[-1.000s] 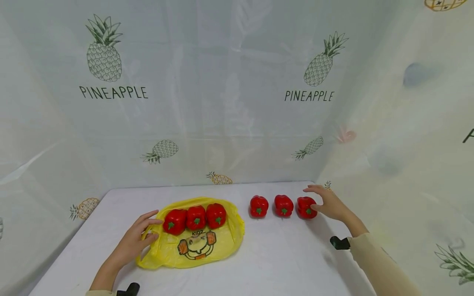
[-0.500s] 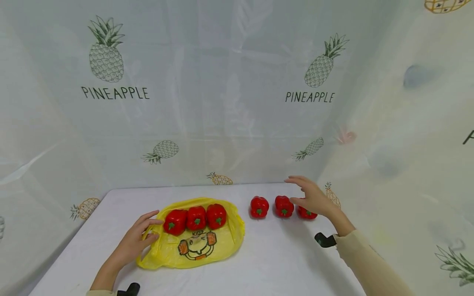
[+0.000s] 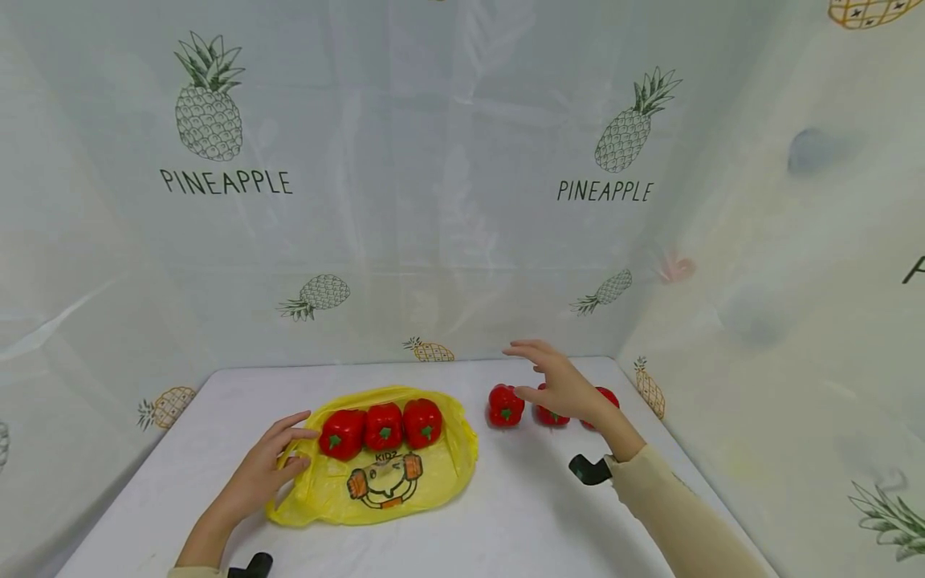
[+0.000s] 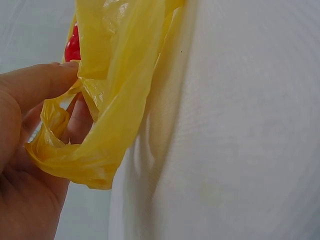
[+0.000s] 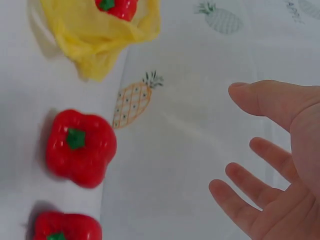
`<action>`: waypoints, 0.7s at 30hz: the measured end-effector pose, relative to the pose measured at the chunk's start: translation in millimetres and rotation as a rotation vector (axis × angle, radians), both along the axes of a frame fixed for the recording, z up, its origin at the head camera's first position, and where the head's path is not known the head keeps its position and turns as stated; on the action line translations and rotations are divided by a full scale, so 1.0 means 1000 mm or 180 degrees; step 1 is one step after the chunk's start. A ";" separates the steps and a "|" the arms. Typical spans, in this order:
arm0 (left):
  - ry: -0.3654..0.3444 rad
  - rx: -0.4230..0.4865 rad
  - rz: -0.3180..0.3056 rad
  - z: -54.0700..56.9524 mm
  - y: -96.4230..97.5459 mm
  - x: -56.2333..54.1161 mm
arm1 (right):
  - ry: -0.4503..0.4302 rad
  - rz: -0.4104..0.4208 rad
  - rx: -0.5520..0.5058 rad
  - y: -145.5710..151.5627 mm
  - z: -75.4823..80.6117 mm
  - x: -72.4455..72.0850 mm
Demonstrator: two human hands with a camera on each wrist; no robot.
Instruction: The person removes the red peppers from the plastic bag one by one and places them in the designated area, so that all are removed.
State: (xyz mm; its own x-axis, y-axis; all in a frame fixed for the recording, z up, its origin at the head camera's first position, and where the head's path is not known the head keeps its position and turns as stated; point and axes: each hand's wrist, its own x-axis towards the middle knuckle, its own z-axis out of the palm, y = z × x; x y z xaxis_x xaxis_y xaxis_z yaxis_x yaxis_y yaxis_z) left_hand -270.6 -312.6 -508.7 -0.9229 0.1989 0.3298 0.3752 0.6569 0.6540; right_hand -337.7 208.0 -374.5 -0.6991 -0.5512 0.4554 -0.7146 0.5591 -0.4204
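Observation:
A yellow plastic bag (image 3: pixel 441 486) with a cartoon print lies on the table, its mouth spread wide. Three red bell peppers (image 3: pixel 383 426) with green stems sit side by side in it. My left hand (image 3: pixel 260 474) holds the bag's left edge; in the left wrist view the bag's handle (image 4: pixel 95 162) loops by its fingers. My right hand (image 3: pixel 564 389) is in the air with fingers spread and holds nothing. It overlaps part of the middle bell pepper (image 3: pixel 551 417) of the row on the table. The left bell pepper (image 3: pixel 504 406) is just beyond its thumb.
The right bell pepper (image 3: pixel 609 396) of the row is partly behind the right wrist. A white cloth covers the table (image 3: pixel 506 514). Behind and at the right hangs a pale curtain (image 3: pixel 448 201) with pineapple prints. Black wrist mounts (image 3: pixel 588 470) are on both arms.
My right hand has moved left, from over the right bell pepper past the middle one toward the left one, with its fingers spread. The left hand, the bag and the peppers have stayed put.

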 end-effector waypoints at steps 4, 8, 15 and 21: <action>0.0006 -0.0014 0.0012 0.000 0.000 0.000 | -0.0096 0.0072 0.0002 -0.019 0.000 0.001; -0.0002 0.0032 -0.0016 0.000 0.002 0.001 | -0.0248 0.0090 0.0033 -0.035 -0.003 0.002; -0.0007 -0.0018 0.0019 0.001 0.003 0.003 | -0.0343 0.0288 0.0061 -0.071 -0.008 0.005; -0.0029 -0.0022 0.0028 0.003 0.002 0.002 | -0.0463 0.0479 0.0110 -0.093 -0.017 0.009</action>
State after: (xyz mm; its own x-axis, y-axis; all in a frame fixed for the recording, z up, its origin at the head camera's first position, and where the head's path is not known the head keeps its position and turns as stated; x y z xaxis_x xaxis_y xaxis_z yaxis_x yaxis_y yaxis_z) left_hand -268.6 -310.5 -505.3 -0.9276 0.1928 0.3199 0.3633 0.6646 0.6529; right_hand -328.9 114.5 -391.6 -0.6647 -0.6680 0.3346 -0.7244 0.4665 -0.5075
